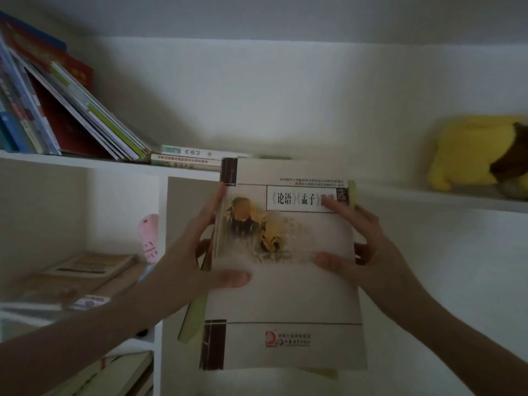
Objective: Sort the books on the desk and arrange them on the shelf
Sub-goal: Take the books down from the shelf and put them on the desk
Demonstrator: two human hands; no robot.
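Note:
A small stack of books is held up in front of the white shelf [85, 162]. Its top book [285, 295] has a pale cover with a yellow and brown picture and dark bands at the left corners; green-edged books show behind it. My left hand [185, 270] grips the stack's left edge, thumb lying across the cover. My right hand [368, 252] grips the right edge, thumb and forefinger on the cover. The stack's top edge is level with the shelf board. Two books [185, 160] lie flat on that board, just behind the stack.
A row of leaning books [71, 110] fills the shelf's left end. A yellow plush toy [480, 152] sits on the shelf's right part. Lower left compartments hold flat books [91, 267] and a pink toy [150, 238]. A white upright panel [161, 252] divides the compartments.

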